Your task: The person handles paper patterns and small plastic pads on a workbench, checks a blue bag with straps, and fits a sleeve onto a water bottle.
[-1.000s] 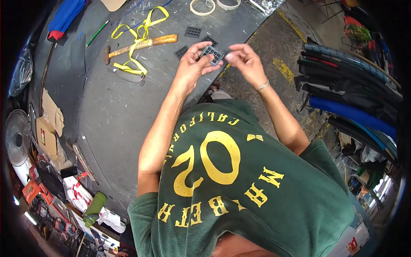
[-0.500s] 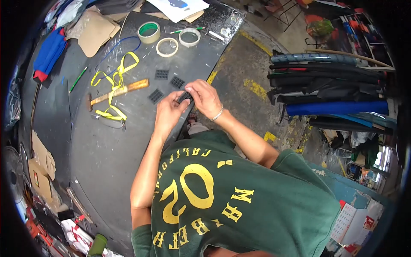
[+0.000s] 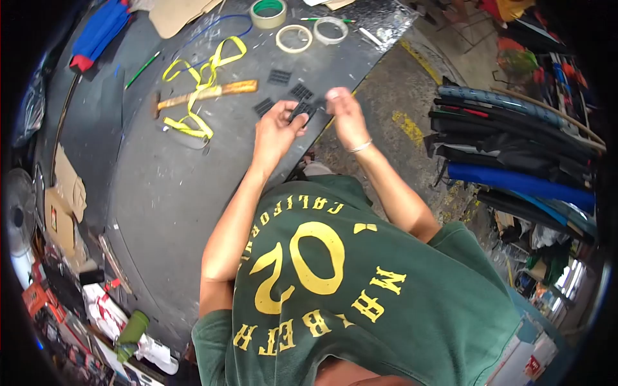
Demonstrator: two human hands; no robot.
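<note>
My left hand is closed on a small black gridded plastic piece, thumb on its near side. Just right of it, past the table edge, my right hand is raised apart from the piece. Its fingers are curled together and blurred by motion; what they hold, if anything, cannot be made out. Several similar black gridded pieces lie flat on the dark table: one piece farther back, another piece right behind my left hand, and a third piece to its left.
A hammer lies tangled with a yellow strap on the left. Tape rolls, a green pencil and a white marker lie farther back. Rolls of dark material are stacked at right beyond the floor.
My right hand has let go of the gridded piece and moved right, away from it. My left hand still holds the piece. The whole view has shifted as my head moved.
</note>
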